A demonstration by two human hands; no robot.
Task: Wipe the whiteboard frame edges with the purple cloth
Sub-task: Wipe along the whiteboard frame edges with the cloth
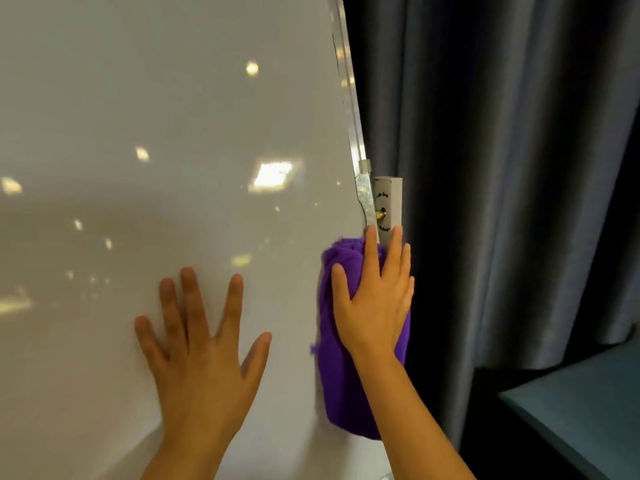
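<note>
- Right hand [375,299], fingers spread flat, presses the cloth [334,372] against the frame [353,133], lower right of centre.
- Left hand [204,355] lies splayed on the whiteboard [156,116], lower middle.

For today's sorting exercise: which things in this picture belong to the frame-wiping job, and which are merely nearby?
Part of the job:
cloth
frame
whiteboard
right hand, pressing the cloth on the frame
left hand, flat on the whiteboard

Merely nearby:
curtain
bracket
teal surface
</note>
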